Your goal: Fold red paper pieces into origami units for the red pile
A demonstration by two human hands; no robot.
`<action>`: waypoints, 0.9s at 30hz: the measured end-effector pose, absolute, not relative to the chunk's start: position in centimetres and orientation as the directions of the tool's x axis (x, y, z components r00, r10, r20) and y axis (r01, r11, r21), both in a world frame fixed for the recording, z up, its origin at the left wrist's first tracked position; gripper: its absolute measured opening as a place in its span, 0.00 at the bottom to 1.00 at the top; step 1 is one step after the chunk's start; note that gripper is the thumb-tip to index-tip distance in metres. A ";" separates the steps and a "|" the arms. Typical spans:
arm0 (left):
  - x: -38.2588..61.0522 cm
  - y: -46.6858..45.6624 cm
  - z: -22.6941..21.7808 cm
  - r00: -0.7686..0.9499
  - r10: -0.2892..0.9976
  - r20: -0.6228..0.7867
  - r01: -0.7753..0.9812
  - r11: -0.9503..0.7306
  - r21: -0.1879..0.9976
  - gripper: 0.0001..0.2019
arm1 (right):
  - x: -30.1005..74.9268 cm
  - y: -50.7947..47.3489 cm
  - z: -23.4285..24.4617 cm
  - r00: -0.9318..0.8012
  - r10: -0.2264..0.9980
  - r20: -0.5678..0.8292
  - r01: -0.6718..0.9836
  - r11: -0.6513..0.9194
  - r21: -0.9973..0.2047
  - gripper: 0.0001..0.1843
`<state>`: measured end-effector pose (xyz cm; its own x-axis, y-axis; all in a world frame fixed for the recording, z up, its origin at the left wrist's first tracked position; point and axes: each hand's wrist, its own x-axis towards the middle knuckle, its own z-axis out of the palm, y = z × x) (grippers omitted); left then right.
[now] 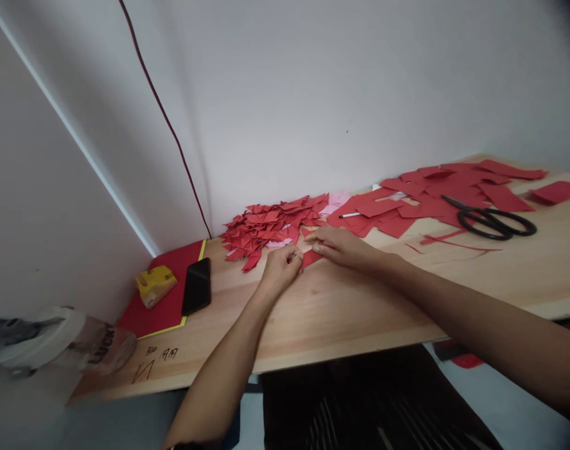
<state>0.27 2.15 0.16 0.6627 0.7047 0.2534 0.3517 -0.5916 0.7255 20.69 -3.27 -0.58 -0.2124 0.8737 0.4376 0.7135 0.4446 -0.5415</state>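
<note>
A small folded piece of red paper (pixel 312 257) lies on the wooden table between my hands. My left hand (pixel 281 265) is closed, with thumb and fingertips pinching the paper's left end. From the right, my right hand (pixel 339 247) holds its upper edge, the fingers together and the thumb along the near side; its fingertips partly cover the paper. Just beyond my hands is a heap of folded red paper pieces (pixel 266 225), with a few pink ones among them.
Flat red sheets (pixel 435 194) spread along the wall, with a white stick-like thing (pixel 349 215) on them. Black-handled scissors (pixel 495 222) and thin red strips (pixel 458 242) lie right. Left are a phone (pixel 197 286), a yellow packet (pixel 156 285) on red card, and a clear lidded cup (pixel 104 347).
</note>
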 end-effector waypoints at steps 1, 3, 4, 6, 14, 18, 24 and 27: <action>0.4 2.1 0.2 0.667 0.699 0.258 0.351 -0.600 0.719 0.10 | 20.4 -3.3 -0.6 -0.255 0.862 0.438 0.714 0.473 -0.515 0.13; 0.6 1.8 0.2 0.668 0.693 0.270 0.357 -0.617 0.701 0.09 | 20.0 -3.4 -0.6 -0.311 0.850 0.425 0.723 0.502 -0.474 0.13; 0.7 1.7 0.2 0.666 0.692 0.279 0.362 -0.626 0.690 0.09 | 19.9 -3.4 -0.7 -0.318 0.850 0.419 0.727 0.503 -0.468 0.14; 0.9 1.6 0.1 0.664 0.685 0.300 0.374 -0.652 0.660 0.08 | 19.8 -3.3 -0.9 -0.309 0.854 0.419 0.726 0.497 -0.475 0.15; 1.2 1.7 -0.2 0.629 0.702 0.334 0.426 -0.671 0.607 0.09 | 19.8 -3.1 -1.3 -0.329 0.826 0.457 0.720 0.533 -0.445 0.16; 0.9 1.8 0.4 0.601 0.719 0.348 0.446 -0.663 0.601 0.08 | 20.3 -3.0 -1.0 -0.287 0.832 0.475 0.745 0.506 -0.435 0.16; 0.3 2.1 0.6 0.588 0.734 0.340 0.471 -0.652 0.594 0.07 | 20.8 -3.1 -0.7 -0.254 0.853 0.456 0.747 0.473 -0.468 0.17; 0.0 2.4 0.4 0.586 0.739 0.331 0.484 -0.647 0.589 0.07 | 20.8 -3.2 -0.8 -0.241 0.863 0.444 0.759 0.453 -0.468 0.18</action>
<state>0.03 2.39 0.41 0.5861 0.7394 0.3313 0.4841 -0.6474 0.5887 20.79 -3.19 -0.79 -0.2409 0.8629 0.4443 0.7587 0.4529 -0.4682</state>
